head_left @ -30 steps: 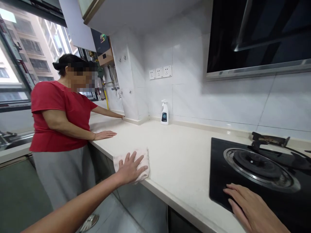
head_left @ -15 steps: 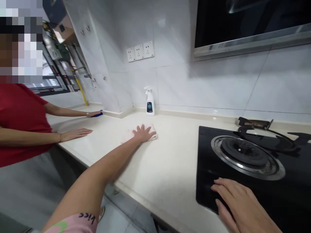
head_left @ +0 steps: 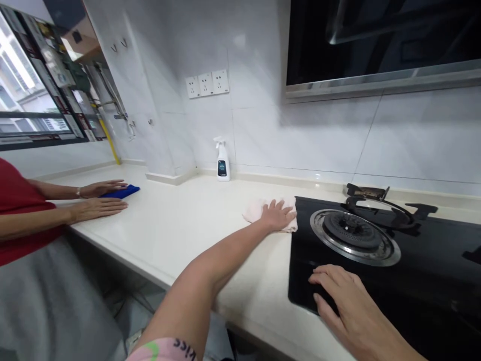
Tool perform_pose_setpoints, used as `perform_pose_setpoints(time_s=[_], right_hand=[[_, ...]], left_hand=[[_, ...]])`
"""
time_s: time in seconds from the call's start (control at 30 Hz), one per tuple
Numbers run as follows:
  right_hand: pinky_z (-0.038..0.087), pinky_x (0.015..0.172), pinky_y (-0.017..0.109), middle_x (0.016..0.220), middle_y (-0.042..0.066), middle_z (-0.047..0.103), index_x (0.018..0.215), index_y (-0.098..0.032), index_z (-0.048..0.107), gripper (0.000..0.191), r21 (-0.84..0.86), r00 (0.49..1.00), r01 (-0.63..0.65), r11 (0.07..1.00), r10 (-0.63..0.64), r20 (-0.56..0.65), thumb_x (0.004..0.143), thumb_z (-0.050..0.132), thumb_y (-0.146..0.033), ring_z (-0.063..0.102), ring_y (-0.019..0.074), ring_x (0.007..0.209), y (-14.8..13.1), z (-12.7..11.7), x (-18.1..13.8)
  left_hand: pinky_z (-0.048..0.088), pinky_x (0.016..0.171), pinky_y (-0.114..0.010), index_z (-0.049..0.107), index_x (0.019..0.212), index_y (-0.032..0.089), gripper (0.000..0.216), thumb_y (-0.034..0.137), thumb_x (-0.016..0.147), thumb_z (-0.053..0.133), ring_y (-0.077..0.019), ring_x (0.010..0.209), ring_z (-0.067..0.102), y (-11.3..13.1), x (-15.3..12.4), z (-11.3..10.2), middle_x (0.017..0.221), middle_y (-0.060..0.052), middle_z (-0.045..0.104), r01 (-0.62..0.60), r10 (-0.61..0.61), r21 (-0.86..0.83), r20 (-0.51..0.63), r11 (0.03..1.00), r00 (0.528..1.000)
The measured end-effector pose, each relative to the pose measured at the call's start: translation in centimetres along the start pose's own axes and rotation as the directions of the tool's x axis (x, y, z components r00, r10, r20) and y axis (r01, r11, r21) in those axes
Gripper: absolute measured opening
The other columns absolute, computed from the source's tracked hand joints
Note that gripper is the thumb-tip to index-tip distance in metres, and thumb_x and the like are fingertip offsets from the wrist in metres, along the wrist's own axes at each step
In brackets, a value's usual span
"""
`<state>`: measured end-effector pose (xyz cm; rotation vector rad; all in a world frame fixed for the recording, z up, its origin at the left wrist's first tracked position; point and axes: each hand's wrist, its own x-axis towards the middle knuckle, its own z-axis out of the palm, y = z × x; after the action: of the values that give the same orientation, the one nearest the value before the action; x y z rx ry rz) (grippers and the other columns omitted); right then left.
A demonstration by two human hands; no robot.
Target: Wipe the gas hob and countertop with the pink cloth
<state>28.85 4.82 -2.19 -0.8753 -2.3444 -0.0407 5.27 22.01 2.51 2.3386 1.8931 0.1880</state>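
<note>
My left hand [head_left: 277, 216] lies flat with spread fingers on a pale pink cloth [head_left: 254, 208], pressing it to the white countertop [head_left: 180, 215]. The cloth's right edge meets the left edge of the black gas cooktop [head_left: 306, 260]. Over the cooktop's front left part rests my right hand [head_left: 343, 298], holding nothing, its fingers loosely bent and the thumb apart. Behind it is a round burner [head_left: 351, 228] with a metal ring. A white spray bottle [head_left: 223, 163] stands upright against the back wall, beyond my left hand.
At the left, a person in red has both hands [head_left: 97, 208] on the counter, one on a blue cloth [head_left: 130, 191]. A black pan support [head_left: 379, 209] sits behind the burner. Above hangs a dark range hood [head_left: 376, 50]. Wall sockets [head_left: 206, 84] are above the bottle.
My left hand has slid the pink cloth right along the counter to the cooktop's edge. My right hand stays on the cooktop. The other person's hands have come closer together, and the view has shifted.
</note>
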Motion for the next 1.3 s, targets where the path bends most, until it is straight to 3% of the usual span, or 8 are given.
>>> perform_pose_setpoints(time_s=[0.37, 0.43, 0.5, 0.57, 0.67, 0.83, 1.07, 1.3], right_hand=[[0.055, 0.094, 0.042, 0.12, 0.008, 0.069, 0.117, -0.029, 0.07, 0.028, -0.015, 0.992, 0.064, 0.998, -0.066, -0.108, 0.099, 0.053, -0.041, 0.067, 0.0249, 0.109, 1.4, 1.9, -1.0], [0.055, 0.093, 0.041, 0.12, 0.007, 0.069, 0.119, -0.029, 0.069, 0.027, -0.036, 0.986, 0.086, 0.996, -0.09, -0.141, 0.099, 0.054, -0.041, 0.067, 0.0243, 0.108, 1.4, 2.0, -1.1], [0.056, 0.092, 0.04, 0.12, 0.007, 0.069, 0.12, -0.029, 0.068, 0.027, -0.053, 0.981, 0.094, 0.994, -0.101, -0.166, 0.099, 0.055, -0.04, 0.067, 0.024, 0.107, 1.3, 2.1, -1.1], [0.057, 0.089, 0.04, 0.119, 0.007, 0.068, 0.12, -0.029, 0.066, 0.027, -0.058, 0.98, 0.09, 0.994, -0.099, -0.17, 0.098, 0.055, -0.04, 0.067, 0.0238, 0.105, 1.0, 2.0, -1.0], [0.056, 0.089, 0.04, 0.119, 0.007, 0.068, 0.12, -0.029, 0.065, 0.025, -0.052, 0.988, 0.075, 0.996, -0.081, -0.129, 0.099, 0.054, -0.038, 0.066, 0.0238, 0.105, 0.5, 1.7, -0.8], [0.053, 0.095, 0.042, 0.12, 0.005, 0.065, 0.12, -0.03, 0.062, 0.023, -0.018, 1.0, 0.009, 1.0, -0.009, 0.004, 0.101, 0.049, -0.033, 0.064, 0.023, 0.109, -0.3, 0.8, -0.3], [0.051, 0.095, 0.042, 0.117, 0.005, 0.066, 0.115, -0.028, 0.063, 0.021, 0.023, 0.998, -0.038, 0.999, 0.037, 0.046, 0.101, 0.048, -0.032, 0.064, 0.0224, 0.107, -0.7, 0.2, 0.1], [0.048, 0.096, 0.041, 0.116, 0.004, 0.066, 0.115, -0.028, 0.064, 0.023, 0.038, 0.998, -0.03, 0.999, 0.027, 0.055, 0.103, 0.047, -0.036, 0.062, 0.0214, 0.109, -0.3, 0.3, 0.2]], left_hand=[[0.024, 0.12, -0.069, 0.036, 0.159, 0.049, 0.067, 0.076, 0.098, 0.038, -0.0392, 0.158, 0.023, -2.5, -23.5, 1.6, 0.173, -0.002, 0.026, -0.321, 0.33, 0.09, -0.121, 0.943, 0.936], [0.021, 0.119, -0.073, 0.041, 0.155, 0.052, 0.068, 0.079, 0.093, 0.046, -0.0426, 0.156, 0.026, -5.0, -26.6, 1.0, 0.172, -0.003, 0.027, -0.276, 0.292, 0.122, -0.133, 0.953, 0.947], [0.022, 0.114, -0.078, 0.039, 0.156, 0.054, 0.076, 0.085, 0.087, 0.049, -0.0488, 0.155, 0.021, -8.1, -28.1, -0.1, 0.174, -0.005, 0.023, -0.084, 0.1, 0.14, -0.11, 0.987, 0.989], [0.024, 0.112, -0.078, 0.034, 0.157, 0.055, 0.079, 0.087, 0.086, 0.047, -0.0506, 0.155, 0.02, -11.4, -28.2, -1.6, 0.174, -0.006, 0.023, 0.143, -0.132, 0.14, -0.082, 0.98, 0.988], [0.027, 0.111, -0.076, 0.033, 0.16, 0.05, 0.077, 0.083, 0.091, 0.042, -0.0501, 0.154, 0.024, -15.4, -26.1, -3.8, 0.173, -0.009, 0.026, 0.399, -0.389, 0.14, -0.095, 0.906, 0.916], [0.022, 0.109, -0.08, 0.033, 0.16, 0.048, 0.079, 0.084, 0.09, 0.036, -0.0529, 0.154, 0.019, -17.0, -19.3, -5.5, 0.173, -0.009, 0.024, 0.479, -0.476, 0.11, -0.052, 0.871, 0.878], [0.012, 0.116, -0.078, 0.032, 0.162, 0.044, 0.089, 0.09, 0.086, 0.035, -0.0519, 0.157, 0.01, -9.4, -11.9, -3.3, 0.176, -0.009, 0.012, 0.304, -0.305, 0.052, 0.016, 0.951, 0.952], [0.011, 0.123, -0.069, 0.037, 0.158, 0.05, 0.078, 0.088, 0.089, 0.037, -0.0421, 0.16, 0.008, -0.9, -16.3, -0.7, 0.177, -0.001, 0.009, -0.004, 0.006, -0.019, 0.08, 1.0, 0.997]])
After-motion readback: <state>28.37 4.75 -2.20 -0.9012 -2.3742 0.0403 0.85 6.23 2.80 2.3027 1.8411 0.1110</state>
